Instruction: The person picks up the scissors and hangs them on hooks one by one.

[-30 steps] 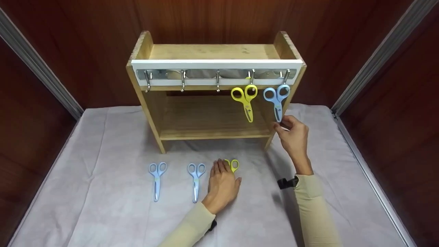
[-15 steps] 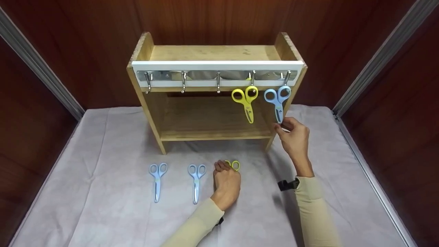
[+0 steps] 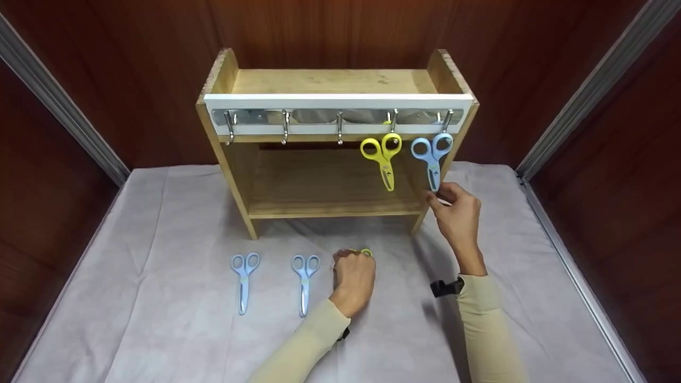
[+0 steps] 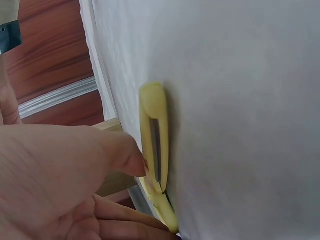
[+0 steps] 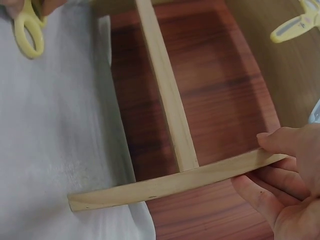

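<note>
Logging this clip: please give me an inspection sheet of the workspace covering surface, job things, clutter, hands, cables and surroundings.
Surface: pale cloth, lightly creased.
Job things, low: two blue scissors lie apart on the cloth; low yellow scissors are at the left hand.
Job things, hanging: hanging yellow scissors and hanging blue scissors, on the two rightmost of five hooks in the head view.
Clutter: nothing seen.
Left hand: pinches the low yellow scissors.
Right hand: grips the side of the wooden shelf, below the hanging blue scissors.
Cables: nothing seen.
Surroundings: reddish-brown wood-grain walls, metal strips at the corners.
</note>
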### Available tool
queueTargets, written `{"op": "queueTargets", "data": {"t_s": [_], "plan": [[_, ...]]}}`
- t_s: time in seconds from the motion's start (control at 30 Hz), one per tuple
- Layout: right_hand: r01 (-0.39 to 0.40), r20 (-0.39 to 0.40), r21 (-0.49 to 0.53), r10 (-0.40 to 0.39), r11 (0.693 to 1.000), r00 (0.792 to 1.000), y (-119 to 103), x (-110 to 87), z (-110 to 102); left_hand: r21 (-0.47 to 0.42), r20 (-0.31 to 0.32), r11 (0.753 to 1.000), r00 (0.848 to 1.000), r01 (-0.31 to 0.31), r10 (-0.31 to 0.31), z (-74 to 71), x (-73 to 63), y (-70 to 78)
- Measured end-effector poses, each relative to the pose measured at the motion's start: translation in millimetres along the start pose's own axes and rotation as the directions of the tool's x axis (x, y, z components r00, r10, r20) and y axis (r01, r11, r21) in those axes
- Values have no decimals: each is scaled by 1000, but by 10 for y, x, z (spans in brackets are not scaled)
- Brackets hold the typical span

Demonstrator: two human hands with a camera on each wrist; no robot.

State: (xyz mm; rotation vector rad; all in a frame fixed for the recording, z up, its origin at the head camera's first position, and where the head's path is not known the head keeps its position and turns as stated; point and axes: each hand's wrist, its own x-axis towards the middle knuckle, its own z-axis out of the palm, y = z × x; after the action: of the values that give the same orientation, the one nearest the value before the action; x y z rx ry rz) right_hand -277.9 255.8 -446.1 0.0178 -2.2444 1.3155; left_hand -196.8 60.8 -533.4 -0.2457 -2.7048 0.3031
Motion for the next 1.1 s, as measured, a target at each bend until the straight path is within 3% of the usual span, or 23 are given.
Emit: {"op": "queueTargets", "data": {"t_s": [0.3,0.4,0.47,0.57,0.7,0.9,1.0,1.1], "plan": [[-2,-10,-17,2,1000,1000,-8,0,1,-41,-64,999,998,23,-26,11,22,-21],[-3,-10,-22,3,1000,1000,4,5,-2,-126,-66,992,998,1,-9,-10,33,-81],[-4,-5,-19,4,1000,1000,13,8,-6,-227,-38,974,999,-21,12,-35,43,-141],[-8,1,-19,8,1000,1000,25,7,-12,-427,23,904,999,-29,43,-73,66,-251],[-13,-2,-23,13,1000,1000,29,2,-16,-636,143,771,987,32,78,-128,96,-399],[-16,-7,-10,16,1000,1000,16,-2,-14,-762,316,626,939,166,135,-224,165,-576],[-16,1,-4,16,1000,1000,13,2,-10,-803,353,554,924,221,144,-270,207,-648],[-14,7,2,14,1000,1000,11,8,-3,-844,376,462,915,273,148,-316,238,-720]]}}
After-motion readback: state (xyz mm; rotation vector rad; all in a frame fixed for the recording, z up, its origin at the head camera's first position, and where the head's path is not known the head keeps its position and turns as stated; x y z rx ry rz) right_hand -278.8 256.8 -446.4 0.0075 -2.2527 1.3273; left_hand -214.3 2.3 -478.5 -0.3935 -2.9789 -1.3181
